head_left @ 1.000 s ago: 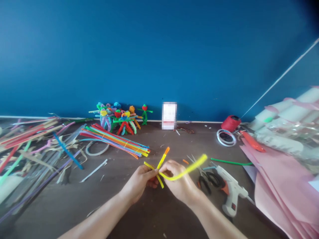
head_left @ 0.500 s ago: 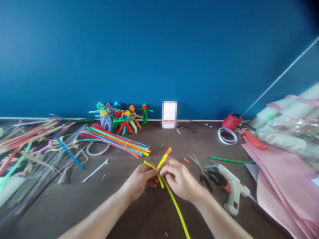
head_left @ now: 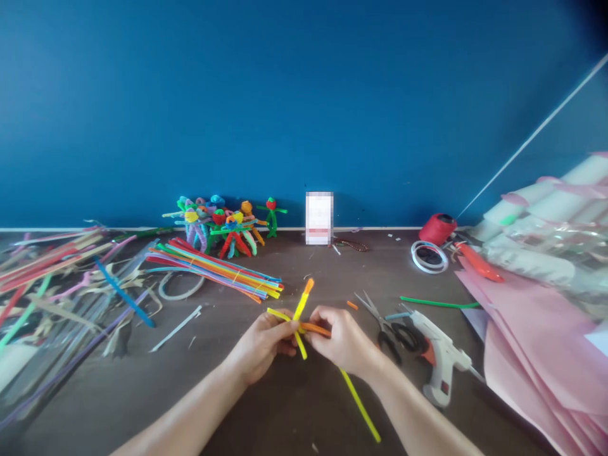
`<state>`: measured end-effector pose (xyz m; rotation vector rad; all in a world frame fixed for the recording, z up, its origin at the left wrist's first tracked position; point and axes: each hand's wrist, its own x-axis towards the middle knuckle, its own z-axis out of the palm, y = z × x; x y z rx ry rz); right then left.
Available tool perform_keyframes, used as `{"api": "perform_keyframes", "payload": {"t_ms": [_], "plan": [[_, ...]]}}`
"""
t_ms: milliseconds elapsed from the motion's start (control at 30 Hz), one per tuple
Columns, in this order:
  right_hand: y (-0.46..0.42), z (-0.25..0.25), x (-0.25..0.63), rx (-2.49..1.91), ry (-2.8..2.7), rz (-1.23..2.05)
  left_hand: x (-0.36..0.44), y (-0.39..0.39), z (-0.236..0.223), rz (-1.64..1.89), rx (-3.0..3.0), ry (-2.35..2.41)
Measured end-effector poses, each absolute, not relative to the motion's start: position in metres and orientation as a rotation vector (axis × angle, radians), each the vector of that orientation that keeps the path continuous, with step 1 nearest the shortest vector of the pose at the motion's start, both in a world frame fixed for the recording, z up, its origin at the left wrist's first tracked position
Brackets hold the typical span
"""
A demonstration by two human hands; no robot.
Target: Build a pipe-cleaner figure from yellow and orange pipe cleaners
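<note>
Near the middle of the table, my left hand [head_left: 266,339] pinches a crossed shape of yellow pipe cleaners [head_left: 299,310] with an orange tip pointing up. My right hand [head_left: 344,335] is closed beside it, its fingers on an orange pipe cleaner [head_left: 316,329] that juts sideways from the crossing. A long yellow pipe cleaner [head_left: 360,405] trails out beneath my right hand toward the front; whether those fingers also grip it is hidden. Scissors [head_left: 380,323] and a white glue gun [head_left: 444,364] lie just right of this hand.
A bundle of coloured pipe cleaners [head_left: 218,269] lies back left, with several pipe-cleaner figures [head_left: 232,228] behind it. Loose strips [head_left: 71,285] clutter the left. Red thread spool [head_left: 437,229], tape rolls [head_left: 429,256] and pink sheets [head_left: 517,354] occupy the right; a green pipe cleaner [head_left: 439,304] lies nearer.
An orange pipe cleaner now shows between my hands, where my right fingers had been at the crossing. The trailing yellow end has swung right. The view has shifted slightly.
</note>
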<state>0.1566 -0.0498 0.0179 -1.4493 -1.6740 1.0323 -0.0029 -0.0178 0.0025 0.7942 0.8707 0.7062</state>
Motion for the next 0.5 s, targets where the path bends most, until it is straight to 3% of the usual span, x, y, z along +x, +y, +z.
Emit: {"api": "perform_keyframes", "payload": {"t_ms": [133, 233, 500], "plan": [[-0.047, 0.017, 0.160, -1.091, -1.285, 1.594, -0.008, -0.011, 0.001, 0.732, 0.649, 0.826], [-0.046, 0.017, 0.163, -0.827, -1.094, 1.838, -0.011, -0.009, 0.000, 0.773, 0.567, 0.786], [-0.047, 0.009, 0.153, -0.971, -0.992, 1.791, -0.002, -0.021, -0.002, 0.823, 0.785, 0.721]]}}
